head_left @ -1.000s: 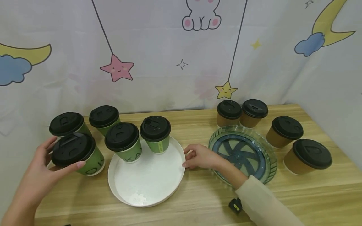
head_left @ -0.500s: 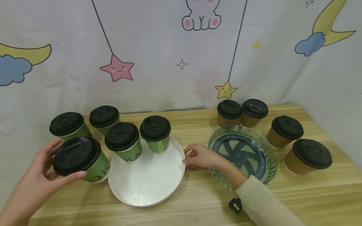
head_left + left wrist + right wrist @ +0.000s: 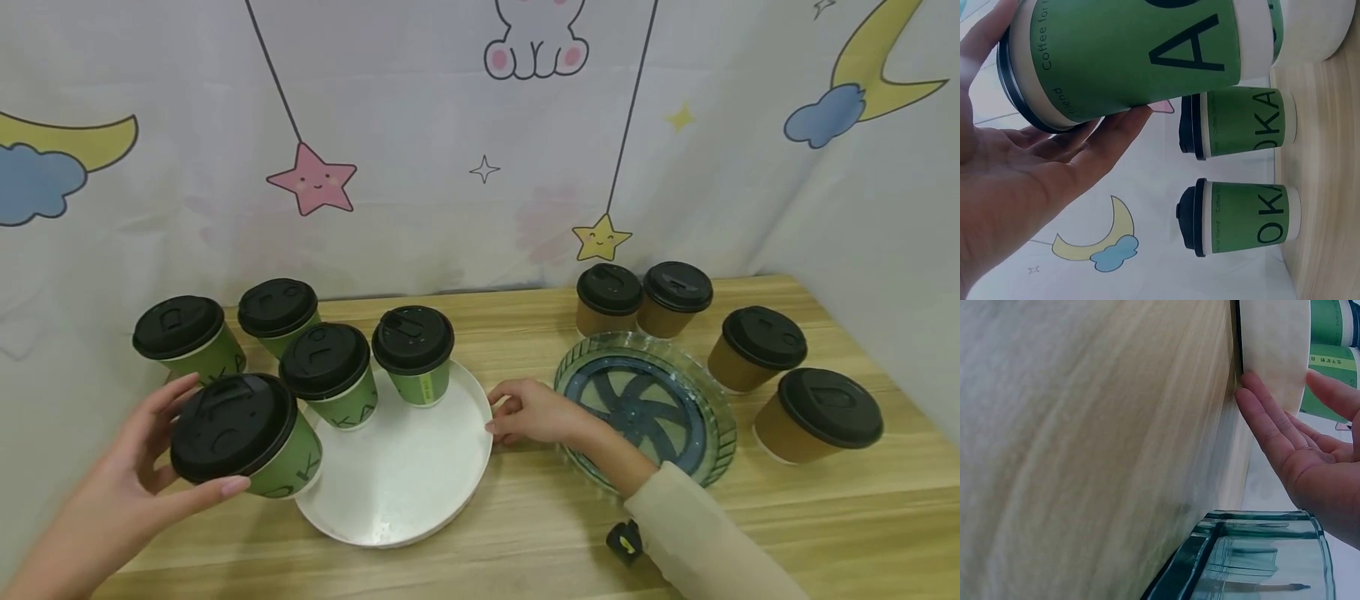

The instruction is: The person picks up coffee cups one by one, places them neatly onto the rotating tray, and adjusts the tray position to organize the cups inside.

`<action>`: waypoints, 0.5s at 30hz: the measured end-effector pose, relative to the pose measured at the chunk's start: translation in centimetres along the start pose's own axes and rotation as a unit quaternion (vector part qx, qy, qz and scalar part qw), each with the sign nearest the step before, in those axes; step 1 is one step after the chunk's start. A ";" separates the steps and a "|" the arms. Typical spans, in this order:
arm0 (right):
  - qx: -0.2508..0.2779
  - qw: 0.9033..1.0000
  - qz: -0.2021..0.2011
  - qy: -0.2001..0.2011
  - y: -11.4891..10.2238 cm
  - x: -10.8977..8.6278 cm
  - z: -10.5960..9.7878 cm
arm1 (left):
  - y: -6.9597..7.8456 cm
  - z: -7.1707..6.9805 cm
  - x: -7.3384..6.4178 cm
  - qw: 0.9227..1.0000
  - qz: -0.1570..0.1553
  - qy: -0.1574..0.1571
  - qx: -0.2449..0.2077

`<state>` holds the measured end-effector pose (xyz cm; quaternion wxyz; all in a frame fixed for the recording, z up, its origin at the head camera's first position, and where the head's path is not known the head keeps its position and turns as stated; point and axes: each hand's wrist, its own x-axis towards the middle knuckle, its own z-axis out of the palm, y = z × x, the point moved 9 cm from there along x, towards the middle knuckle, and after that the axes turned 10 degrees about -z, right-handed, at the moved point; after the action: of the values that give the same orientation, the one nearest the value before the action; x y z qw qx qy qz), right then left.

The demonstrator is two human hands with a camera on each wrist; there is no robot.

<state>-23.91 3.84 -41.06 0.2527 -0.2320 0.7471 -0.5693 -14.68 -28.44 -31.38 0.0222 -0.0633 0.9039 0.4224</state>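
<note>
My left hand (image 3: 133, 487) holds a green paper coffee cup (image 3: 288, 462) with a black lid, thumb on the near side and fingers round the far side. In the left wrist view that cup (image 3: 1141, 56) is raised off the table, close to the tray. My right hand (image 3: 538, 412) grips the right rim of the round white tray (image 3: 405, 492), thumb at the upper edge and fingers lower on the side wall. On the tray's back part stand two more green cups, the left one (image 3: 347, 402) and the right one (image 3: 422, 385).
Two green cups, one at far left (image 3: 213, 354) and one beside it (image 3: 288, 337), stand behind my left hand. A clear green-tinted glass dish (image 3: 722, 450) lies under my right forearm. Several brown lidded cups (image 3: 738, 367) stand around it. A small black object (image 3: 624, 542) lies near my right sleeve.
My left hand has lifted the green cup from the table and carried it right and nearer to me, to the tray's left edge. The right hand has stayed at the tray's rim.
</note>
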 end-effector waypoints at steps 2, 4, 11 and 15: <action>0.003 1.000 0.000 -0.001 0.0 0.0 0.0 | 0.3 0.4 -0.1 1.000 0.018 -0.009 -0.007; 0.004 1.000 -0.001 -0.001 0.0 0.0 0.0 | 0.5 0.8 -0.1 0.999 0.028 -0.020 -0.008; -0.003 1.000 0.000 0.000 0.1 0.0 0.0 | 1.0 2.2 -0.2 0.998 0.027 -0.053 0.002; -0.002 1.000 -0.001 -0.001 -0.1 0.0 0.0 | 1.2 2.7 -0.3 0.998 0.019 -0.064 0.004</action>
<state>-23.92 3.86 -40.95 0.2524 -0.2341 0.7477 -0.5679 -14.61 -25.53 -32.18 0.0719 -0.0189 0.9034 0.4223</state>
